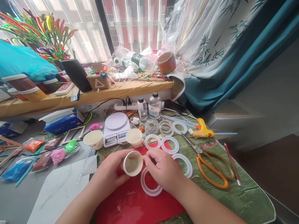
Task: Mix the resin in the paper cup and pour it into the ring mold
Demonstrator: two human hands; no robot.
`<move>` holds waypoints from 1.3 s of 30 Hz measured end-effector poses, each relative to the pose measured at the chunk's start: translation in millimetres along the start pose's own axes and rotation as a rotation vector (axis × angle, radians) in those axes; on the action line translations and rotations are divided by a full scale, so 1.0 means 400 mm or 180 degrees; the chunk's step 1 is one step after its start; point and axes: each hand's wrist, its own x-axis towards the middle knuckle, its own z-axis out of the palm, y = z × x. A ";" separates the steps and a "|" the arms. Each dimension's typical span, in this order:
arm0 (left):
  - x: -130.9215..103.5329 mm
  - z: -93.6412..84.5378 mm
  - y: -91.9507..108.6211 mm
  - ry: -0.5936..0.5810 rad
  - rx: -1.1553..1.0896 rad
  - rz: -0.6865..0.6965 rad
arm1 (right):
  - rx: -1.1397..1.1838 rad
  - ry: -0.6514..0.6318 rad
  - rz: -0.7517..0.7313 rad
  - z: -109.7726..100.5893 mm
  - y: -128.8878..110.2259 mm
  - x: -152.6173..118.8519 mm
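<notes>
Left hand (109, 174) hides the cup's (132, 163) far side.

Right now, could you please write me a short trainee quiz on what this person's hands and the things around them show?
1. True or false: the left hand holds a paper cup.
2. What does the right hand hold in the cup? A) scissors B) a thin stick C) a glue gun
3. What colour is the mat under the hands?

Key: 1 true; 2 B, the stick; 3 red. The scissors and glue gun lie untouched to the right.
</notes>
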 end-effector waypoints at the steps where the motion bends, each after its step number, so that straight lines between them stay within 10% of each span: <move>1: 0.000 0.000 0.000 -0.0002 0.0002 0.0008 | 0.0031 -0.0017 0.0019 0.000 0.001 0.002; 39: -0.005 0.010 -0.024 0.0054 0.0071 0.0031 | 0.0102 0.0004 0.0039 0.008 0.009 0.006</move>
